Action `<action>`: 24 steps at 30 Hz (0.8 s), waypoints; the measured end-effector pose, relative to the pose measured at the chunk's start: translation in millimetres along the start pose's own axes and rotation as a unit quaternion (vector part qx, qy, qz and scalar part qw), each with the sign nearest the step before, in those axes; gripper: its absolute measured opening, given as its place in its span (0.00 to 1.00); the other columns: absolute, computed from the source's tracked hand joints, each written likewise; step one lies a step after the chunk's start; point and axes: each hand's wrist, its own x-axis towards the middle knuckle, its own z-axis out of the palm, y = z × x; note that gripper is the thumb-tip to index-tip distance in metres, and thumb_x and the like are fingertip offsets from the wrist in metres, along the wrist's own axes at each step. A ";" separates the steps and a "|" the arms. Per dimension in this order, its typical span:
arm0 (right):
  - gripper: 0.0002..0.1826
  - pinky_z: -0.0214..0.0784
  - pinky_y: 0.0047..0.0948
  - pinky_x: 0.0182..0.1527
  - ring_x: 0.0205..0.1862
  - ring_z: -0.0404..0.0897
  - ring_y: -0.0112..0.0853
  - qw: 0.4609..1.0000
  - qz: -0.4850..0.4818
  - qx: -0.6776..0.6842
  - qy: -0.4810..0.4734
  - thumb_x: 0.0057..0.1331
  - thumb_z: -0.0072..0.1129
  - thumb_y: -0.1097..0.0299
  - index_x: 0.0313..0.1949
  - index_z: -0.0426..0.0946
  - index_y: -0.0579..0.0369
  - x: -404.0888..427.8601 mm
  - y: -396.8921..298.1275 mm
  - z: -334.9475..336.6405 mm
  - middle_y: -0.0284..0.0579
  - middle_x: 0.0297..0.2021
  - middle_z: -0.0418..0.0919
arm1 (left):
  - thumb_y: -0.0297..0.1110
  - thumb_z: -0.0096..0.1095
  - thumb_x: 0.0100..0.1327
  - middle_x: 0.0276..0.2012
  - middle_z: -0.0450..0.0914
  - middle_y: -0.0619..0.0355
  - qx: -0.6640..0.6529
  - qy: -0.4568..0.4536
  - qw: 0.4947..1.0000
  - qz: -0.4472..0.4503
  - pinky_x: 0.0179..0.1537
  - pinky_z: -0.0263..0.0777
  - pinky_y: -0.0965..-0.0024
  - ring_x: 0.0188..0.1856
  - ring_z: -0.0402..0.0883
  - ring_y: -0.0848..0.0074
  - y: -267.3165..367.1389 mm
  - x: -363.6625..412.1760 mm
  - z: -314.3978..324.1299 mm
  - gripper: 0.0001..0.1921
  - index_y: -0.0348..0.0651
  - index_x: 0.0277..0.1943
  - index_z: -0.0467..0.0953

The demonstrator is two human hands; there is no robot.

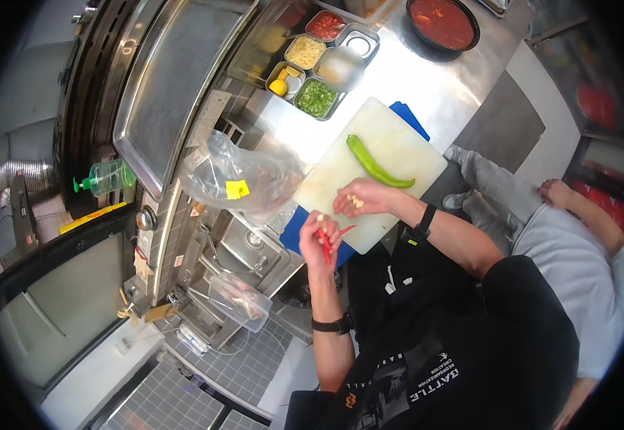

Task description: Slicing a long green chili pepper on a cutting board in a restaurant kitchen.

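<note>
My left hand [311, 234] holds red chili peppers [326, 250], one tip sticking out to the right. A pale garlic clove [320, 217] shows at its fingertips. In the cupped palm of my right hand [376, 194] lie several peeled garlic cloves [357, 202]. Both hands are over the near part of a white cutting board [333, 156], close to each other. A long green pepper [372, 164] lies curved across the board, just beyond my right hand. Under the board, blue sheets [293, 230] stick out at two corners.
Beyond the board, metal containers hold chopped green onion [316, 99], minced garlic [305, 51], chopped red pepper [324, 27] and lemon pieces [278, 87]. A black pot of red stew [443, 24] stands farther back. Left are a clear plastic bag [269, 172] and a sink [250, 242]. Another person [559, 231] stands at right.
</note>
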 end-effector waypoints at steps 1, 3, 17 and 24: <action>0.18 0.79 0.36 0.40 0.32 0.83 0.36 1.000 0.000 -0.004 0.001 0.85 0.50 0.63 0.40 0.81 0.62 -2.6 7.3 2.3 0.48 0.31 0.83 | 0.36 0.54 0.72 0.25 0.67 0.61 0.057 0.013 0.997 -0.043 0.17 0.52 0.77 0.23 0.64 0.80 -2.0 6.7 7.7 0.08 0.46 0.36 0.68; 0.16 0.82 0.39 0.44 0.36 0.86 0.36 0.999 0.023 0.028 0.006 0.84 0.50 0.62 0.41 0.80 0.61 -1.5 20.0 9.9 0.48 0.32 0.84 | 0.33 0.56 0.72 0.24 0.74 0.61 0.258 0.024 0.966 0.000 0.20 0.58 0.78 0.22 0.70 0.79 -10.5 16.6 21.6 0.07 0.43 0.35 0.72; 0.13 0.81 0.29 0.43 0.39 0.85 0.25 0.972 -0.059 0.226 -0.028 0.82 0.58 0.55 0.41 0.83 0.46 -11.9 16.5 9.2 0.32 0.37 0.86 | 0.31 0.70 0.63 0.39 0.83 0.54 0.688 0.029 0.554 0.468 0.34 0.81 0.58 0.42 0.85 0.59 -53.3 33.4 62.5 0.06 0.41 0.40 0.82; 0.15 0.73 0.32 0.37 0.36 0.82 0.28 0.975 -0.083 0.204 0.015 0.83 0.56 0.54 0.42 0.83 0.49 -7.8 21.4 -29.7 0.35 0.37 0.86 | 0.28 0.75 0.60 0.50 0.89 0.56 0.671 0.028 0.522 0.526 0.35 0.84 0.62 0.51 0.89 0.62 -58.1 35.1 53.1 0.09 0.42 0.44 0.87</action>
